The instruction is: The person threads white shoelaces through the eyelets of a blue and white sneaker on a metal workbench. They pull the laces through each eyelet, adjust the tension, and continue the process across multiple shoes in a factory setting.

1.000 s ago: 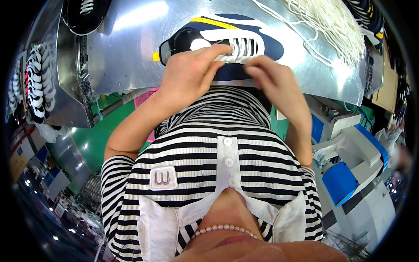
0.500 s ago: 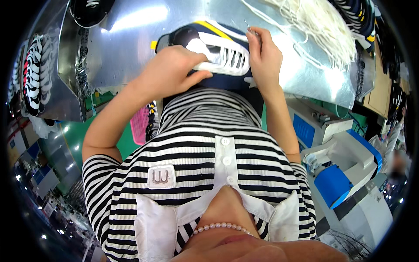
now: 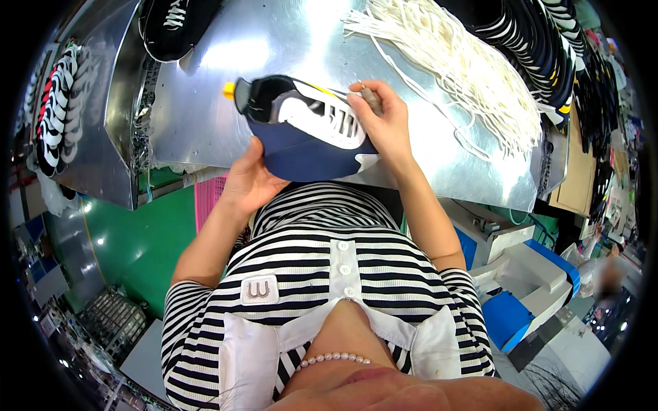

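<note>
Shiny sheet-metal workbench (image 3: pixel 226 103), bundle of loose white shoelaces (image 3: pixel 466 75) at right. Navy, white and black lace-up shoe upper (image 3: pixel 305 133) raised above near edge. Left hand (image 3: pixel 250 181) cupping underside; right hand (image 3: pixel 384 123) pinching lace end at eyelets.

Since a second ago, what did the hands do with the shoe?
The left hand slid off the top of the navy and white shoe and now cups it from below. The shoe has turned, so its opening faces left and its navy side shows. The right hand moved to the laced part, pinching at the top. The shoe stays above the metal table, and the white laces lie as before.
</note>
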Demonstrator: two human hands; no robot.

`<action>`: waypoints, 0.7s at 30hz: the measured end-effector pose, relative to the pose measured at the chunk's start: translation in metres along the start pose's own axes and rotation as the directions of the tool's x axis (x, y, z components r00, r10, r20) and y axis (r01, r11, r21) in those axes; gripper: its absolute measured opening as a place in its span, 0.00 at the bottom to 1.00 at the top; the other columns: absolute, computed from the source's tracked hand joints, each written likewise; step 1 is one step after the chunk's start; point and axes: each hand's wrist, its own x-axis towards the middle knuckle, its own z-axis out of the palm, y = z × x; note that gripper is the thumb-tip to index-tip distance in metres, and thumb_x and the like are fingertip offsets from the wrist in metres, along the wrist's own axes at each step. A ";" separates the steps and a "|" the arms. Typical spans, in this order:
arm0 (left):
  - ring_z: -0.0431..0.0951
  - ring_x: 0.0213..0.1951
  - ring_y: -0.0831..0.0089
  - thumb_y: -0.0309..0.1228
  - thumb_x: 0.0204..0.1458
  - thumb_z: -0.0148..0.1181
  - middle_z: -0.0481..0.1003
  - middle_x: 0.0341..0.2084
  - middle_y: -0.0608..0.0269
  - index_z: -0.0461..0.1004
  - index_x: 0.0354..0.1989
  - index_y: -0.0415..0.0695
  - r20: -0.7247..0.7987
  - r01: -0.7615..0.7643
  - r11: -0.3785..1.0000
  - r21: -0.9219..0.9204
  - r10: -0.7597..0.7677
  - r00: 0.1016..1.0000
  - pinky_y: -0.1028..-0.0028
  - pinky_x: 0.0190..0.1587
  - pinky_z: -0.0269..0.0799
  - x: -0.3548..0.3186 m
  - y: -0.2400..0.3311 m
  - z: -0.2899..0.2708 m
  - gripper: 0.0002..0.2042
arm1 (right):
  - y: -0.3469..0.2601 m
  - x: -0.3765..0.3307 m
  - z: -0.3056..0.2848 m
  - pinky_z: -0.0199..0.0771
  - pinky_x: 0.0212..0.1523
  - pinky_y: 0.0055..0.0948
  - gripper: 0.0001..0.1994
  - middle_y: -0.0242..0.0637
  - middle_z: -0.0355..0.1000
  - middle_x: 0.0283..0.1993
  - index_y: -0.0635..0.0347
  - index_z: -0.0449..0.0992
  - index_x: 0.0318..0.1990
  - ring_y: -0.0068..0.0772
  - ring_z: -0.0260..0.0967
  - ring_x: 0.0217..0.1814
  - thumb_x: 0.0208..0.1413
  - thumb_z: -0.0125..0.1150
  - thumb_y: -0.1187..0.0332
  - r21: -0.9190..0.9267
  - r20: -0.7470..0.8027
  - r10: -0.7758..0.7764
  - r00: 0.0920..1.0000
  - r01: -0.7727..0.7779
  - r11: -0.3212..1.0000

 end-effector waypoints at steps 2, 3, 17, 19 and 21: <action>0.74 0.28 0.79 0.35 0.60 0.59 0.77 0.35 0.62 0.70 0.54 0.41 0.159 -0.070 0.998 -0.008 0.070 0.985 0.77 0.33 0.73 0.007 0.022 -0.005 0.16 | -0.005 0.014 0.005 0.70 0.32 0.23 0.09 0.36 0.77 0.31 0.60 0.78 0.43 0.23 0.70 0.29 0.56 0.65 0.68 -0.146 -0.002 -0.095 0.995 0.093 0.985; 0.63 0.18 0.84 0.36 0.61 0.57 0.75 0.27 0.65 0.71 0.52 0.38 0.351 -0.157 0.987 0.020 0.140 0.926 0.84 0.21 0.63 0.010 0.043 0.018 0.16 | -0.005 0.022 0.004 0.71 0.33 0.25 0.09 0.38 0.77 0.32 0.60 0.78 0.43 0.26 0.72 0.29 0.56 0.65 0.68 -0.238 -0.036 -0.169 0.985 0.156 0.959; 0.74 0.48 0.36 0.42 0.54 0.63 0.75 0.41 0.29 0.68 0.46 0.28 0.561 0.167 -0.664 0.728 0.718 0.412 0.51 0.50 0.71 0.246 0.315 -0.020 0.26 | 0.009 0.108 -0.032 0.73 0.39 0.42 0.07 0.41 0.71 0.40 0.60 0.75 0.35 0.49 0.73 0.38 0.52 0.61 0.68 -0.744 0.184 -0.363 0.913 0.371 0.556; 0.75 0.44 0.45 0.37 0.53 0.64 0.71 0.45 0.34 0.67 0.51 0.29 0.482 0.036 -0.528 0.849 0.800 0.357 0.58 0.49 0.71 0.254 0.281 -0.010 0.25 | 0.011 0.101 -0.038 0.73 0.38 0.42 0.07 0.39 0.71 0.41 0.58 0.75 0.38 0.49 0.73 0.37 0.53 0.62 0.67 -0.751 0.144 -0.322 0.936 0.315 0.580; 0.76 0.41 0.55 0.32 0.51 0.65 0.68 0.48 0.40 0.66 0.56 0.29 0.460 -0.151 -0.435 0.888 0.826 0.325 0.64 0.49 0.72 0.241 0.225 0.007 0.27 | 0.015 0.097 -0.035 0.73 0.38 0.43 0.08 0.39 0.70 0.42 0.56 0.75 0.39 0.48 0.74 0.37 0.53 0.63 0.67 -0.775 0.119 -0.314 0.942 0.286 0.564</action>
